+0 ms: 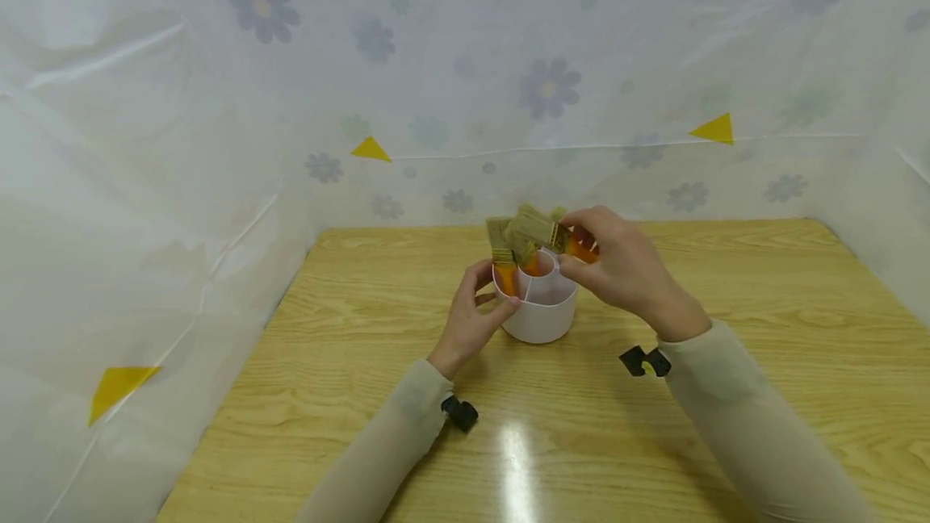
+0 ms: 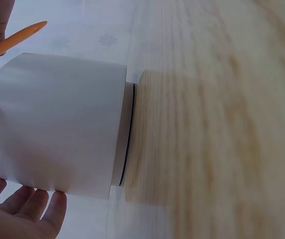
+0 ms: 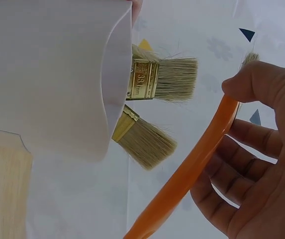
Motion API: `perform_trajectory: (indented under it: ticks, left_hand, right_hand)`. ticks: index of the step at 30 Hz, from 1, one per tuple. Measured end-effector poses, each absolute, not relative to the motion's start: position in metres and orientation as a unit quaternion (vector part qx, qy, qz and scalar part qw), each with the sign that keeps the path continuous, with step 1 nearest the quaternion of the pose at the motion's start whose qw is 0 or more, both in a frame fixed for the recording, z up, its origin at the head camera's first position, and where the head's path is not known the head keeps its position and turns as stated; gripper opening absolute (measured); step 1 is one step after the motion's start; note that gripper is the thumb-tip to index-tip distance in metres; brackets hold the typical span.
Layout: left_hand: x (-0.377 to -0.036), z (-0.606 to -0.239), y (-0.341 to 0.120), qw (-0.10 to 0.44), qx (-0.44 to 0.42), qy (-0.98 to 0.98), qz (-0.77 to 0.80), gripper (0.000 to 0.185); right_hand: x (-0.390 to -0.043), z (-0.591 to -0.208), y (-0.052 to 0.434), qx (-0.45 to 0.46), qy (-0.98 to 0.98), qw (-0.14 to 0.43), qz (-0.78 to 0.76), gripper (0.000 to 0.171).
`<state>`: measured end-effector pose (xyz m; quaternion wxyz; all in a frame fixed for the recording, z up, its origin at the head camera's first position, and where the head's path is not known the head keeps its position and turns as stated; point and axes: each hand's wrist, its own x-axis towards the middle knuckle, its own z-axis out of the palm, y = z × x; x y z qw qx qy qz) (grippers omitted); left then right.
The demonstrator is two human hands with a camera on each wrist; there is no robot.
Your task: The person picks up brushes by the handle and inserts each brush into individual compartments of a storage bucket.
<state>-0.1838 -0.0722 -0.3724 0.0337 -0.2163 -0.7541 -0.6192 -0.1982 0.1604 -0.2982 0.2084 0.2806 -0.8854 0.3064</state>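
Observation:
A white round holder (image 1: 540, 325) with inner dividers stands upright on the table. My left hand (image 1: 468, 321) grips its left side, thumb near the front rim and fingertips against the wall. Two flat paintbrushes stand bristles up inside it: one in the left section (image 1: 506, 277), another toward the middle (image 1: 534, 266). My right hand (image 1: 625, 265) pinches a third paintbrush (image 3: 192, 159) by its orange handle near the metal band, above the holder's right rim. Its bristles point up and left in the head view. In the right wrist view, brush bristles (image 3: 179, 79) stick out past the rim.
The holder rests on a wood-grain table (image 1: 349, 394). Behind it rises a pale sheet (image 1: 450, 63) with flower prints and yellow triangles. Another pale sheet (image 1: 109, 224) hangs along the left. Small black wrist devices (image 1: 460, 412) sit at both sleeves.

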Motion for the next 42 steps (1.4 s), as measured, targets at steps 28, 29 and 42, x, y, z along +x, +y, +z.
perform_trajectory:
  ticks: [28, 29, 42]
  left_hand:
    - [-0.184, -0.372, -0.072, 0.035, -0.213, -0.757, -0.617, 0.064]
    - [-0.184, -0.372, -0.072, 0.036, -0.213, -0.757, -0.617, 0.064]
    - [-0.184, -0.371, -0.072, 0.029, -0.213, -0.758, -0.616, 0.063]
  right_hand:
    - [-0.197, -0.29, 0.14, 0.305, -0.86, 0.215, 0.349, 0.037]
    - [-0.198, -0.289, 0.139, 0.307, -0.858, 0.216, 0.35, 0.037]
    - [-0.198, -0.288, 0.134, 0.322, -0.842, 0.203, 0.383, 0.038]
